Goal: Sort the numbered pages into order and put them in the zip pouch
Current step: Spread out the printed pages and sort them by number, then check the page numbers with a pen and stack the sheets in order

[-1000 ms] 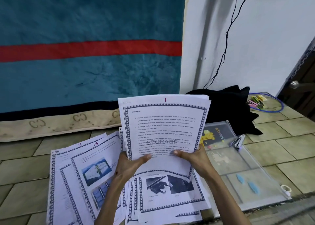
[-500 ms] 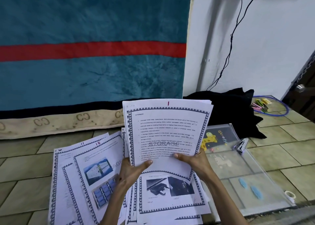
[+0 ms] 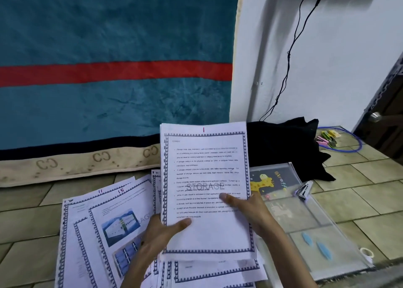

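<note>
Gripping a stack (image 3: pixel 205 191) topped by page 1, the left hand (image 3: pixel 161 233) pinches its lower left edge and the right hand (image 3: pixel 250 209) pinches its right edge. Loose pages (image 3: pixel 104 226) lie left of the stack; the pouch (image 3: pixel 305 218) lies right of it on the floor (image 3: pixel 370 191).

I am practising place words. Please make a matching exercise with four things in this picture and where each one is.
Things:
1. page 1
2. page 15
3. stapler
4. black cloth

Places:
A. on the zip pouch
B. against the white wall
C. on the floor, left of the hands
D. held in left hand and right hand

Pairs: 1-D, 2-C, 3-A, 4-B
</note>
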Tool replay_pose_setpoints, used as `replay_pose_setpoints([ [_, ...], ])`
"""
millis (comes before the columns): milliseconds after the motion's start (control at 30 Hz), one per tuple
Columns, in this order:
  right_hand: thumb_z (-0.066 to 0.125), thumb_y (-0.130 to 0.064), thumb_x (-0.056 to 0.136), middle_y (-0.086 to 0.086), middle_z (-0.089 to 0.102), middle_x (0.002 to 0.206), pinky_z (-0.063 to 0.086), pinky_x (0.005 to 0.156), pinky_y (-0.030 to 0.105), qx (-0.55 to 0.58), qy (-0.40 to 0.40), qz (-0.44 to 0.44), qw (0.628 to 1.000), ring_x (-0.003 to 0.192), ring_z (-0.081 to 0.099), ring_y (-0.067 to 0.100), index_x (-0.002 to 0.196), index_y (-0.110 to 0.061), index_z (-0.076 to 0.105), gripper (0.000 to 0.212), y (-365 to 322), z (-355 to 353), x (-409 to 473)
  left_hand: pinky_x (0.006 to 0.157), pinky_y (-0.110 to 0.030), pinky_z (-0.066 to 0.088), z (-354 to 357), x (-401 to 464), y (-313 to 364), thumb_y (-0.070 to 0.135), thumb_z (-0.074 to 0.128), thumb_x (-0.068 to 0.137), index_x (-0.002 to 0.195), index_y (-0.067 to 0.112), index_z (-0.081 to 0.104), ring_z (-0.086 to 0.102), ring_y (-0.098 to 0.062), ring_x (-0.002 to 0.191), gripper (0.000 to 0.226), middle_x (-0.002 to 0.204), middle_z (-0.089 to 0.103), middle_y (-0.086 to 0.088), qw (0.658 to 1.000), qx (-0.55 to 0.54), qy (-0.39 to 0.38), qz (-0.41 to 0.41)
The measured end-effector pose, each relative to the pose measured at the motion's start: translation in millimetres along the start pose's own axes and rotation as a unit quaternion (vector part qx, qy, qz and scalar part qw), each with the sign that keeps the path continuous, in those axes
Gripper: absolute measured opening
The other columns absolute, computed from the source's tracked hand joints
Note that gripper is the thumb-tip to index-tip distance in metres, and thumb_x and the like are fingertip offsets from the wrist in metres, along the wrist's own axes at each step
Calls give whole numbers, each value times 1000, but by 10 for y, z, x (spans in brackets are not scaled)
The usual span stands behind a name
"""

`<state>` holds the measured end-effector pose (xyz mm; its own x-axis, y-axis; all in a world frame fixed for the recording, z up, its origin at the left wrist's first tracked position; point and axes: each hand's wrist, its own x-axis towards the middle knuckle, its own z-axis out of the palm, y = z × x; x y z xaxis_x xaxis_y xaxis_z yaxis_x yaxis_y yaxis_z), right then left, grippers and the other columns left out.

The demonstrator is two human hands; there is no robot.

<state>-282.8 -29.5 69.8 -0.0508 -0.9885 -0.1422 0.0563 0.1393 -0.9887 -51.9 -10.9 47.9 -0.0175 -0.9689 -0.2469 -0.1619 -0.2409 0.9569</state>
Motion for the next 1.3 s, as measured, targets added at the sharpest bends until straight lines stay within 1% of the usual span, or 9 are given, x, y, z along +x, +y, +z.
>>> replay_pose_setpoints([
  [67, 82, -17, 68, 0, 75, 91, 56, 79, 28, -20, 2, 33, 999, 85, 72, 13, 95, -8, 72, 30, 113, -44, -31, 79, -19, 48, -36, -97, 8, 72, 76, 39, 90, 35, 64, 61, 0, 88, 64, 73, 68, 29, 998, 45, -34, 6],
  [233, 82, -17, 68, -2, 74, 83, 51, 58, 15, -66, -13, 105, 992, 68, 69, 4, 88, -7, 71, 24, 385, -94, -118, 110, -38, 32, 17, 252, 413, 34, 42, 96, 141, 15, 37, 38, -24, 134, 49, 145, 42, -5, 944, 194, 192, 187],
  [467, 84, -17, 66, 7, 74, 92, 54, 61, 20, -93, -26, 138, 986, 75, 70, 13, 98, 1, 68, 39, 545, -106, -115, 96, -38, 35, 444, 1045, 723, 34, 31, 100, 129, 14, 47, 47, -30, 123, 39, 130, 55, -12, 868, 445, -24, 221],
  [733, 63, -42, 84, -6, 70, 106, 50, 80, 12, -153, -65, 33, 986, 94, 64, 0, 106, -19, 66, 32, 275, -117, -91, 90, -35, 26, 499, 984, 761, 26, 35, 99, 104, 9, 50, 46, -27, 113, 23, 115, 58, -9, 885, 401, 13, 236],
  [867, 41, -32, 98, -13, 60, 105, 41, 72, 7, -141, 56, -111, 982, 94, 55, -4, 121, -18, 53, 30, -125, 82, 130, 81, -30, 20, 593, 932, 790, 24, 33, 100, 101, 14, 49, 45, -24, 108, 20, 109, 58, -3, 874, 399, 10, 277],
  [1033, 36, -21, 100, 1, 52, 78, 28, 61, 27, -201, 182, -121, 955, 71, 46, 14, 84, -10, 50, 23, -114, 180, 360, 75, -28, 15, 659, 921, 769, 23, 30, 101, 102, 12, 50, 43, -23, 103, 22, 101, 56, 1, 866, 401, 9, 299],
  [1133, 40, -25, 99, -4, 52, 69, 35, 61, 30, -164, 141, -100, 971, 66, 46, 9, 76, -13, 54, 30, 43, 46, 449, 76, -29, 16, 674, 976, 714, 23, 31, 101, 96, 17, 48, 43, -22, 104, 18, 99, 54, 8, 870, 397, -8, 292],
  [1200, 41, -32, 98, 1, 61, 78, 44, 69, 29, -176, 169, -52, 968, 75, 56, 13, 81, -13, 61, 33, 125, -228, 552, 78, -29, 16, 689, 1005, 689, 24, 32, 101, 91, 22, 44, 44, -22, 106, 15, 102, 55, 8, 877, 391, -17, 278],
  [1300, 51, -36, 93, 24, 54, 118, 39, 93, 40, -336, 357, 45, 870, 115, 47, 36, 112, 0, 55, 41, 207, -859, 748, 82, -30, 18, 738, 1032, 681, 27, 34, 100, 96, 22, 47, 44, -23, 109, 15, 109, 58, 0, 880, 400, -24, 256],
])
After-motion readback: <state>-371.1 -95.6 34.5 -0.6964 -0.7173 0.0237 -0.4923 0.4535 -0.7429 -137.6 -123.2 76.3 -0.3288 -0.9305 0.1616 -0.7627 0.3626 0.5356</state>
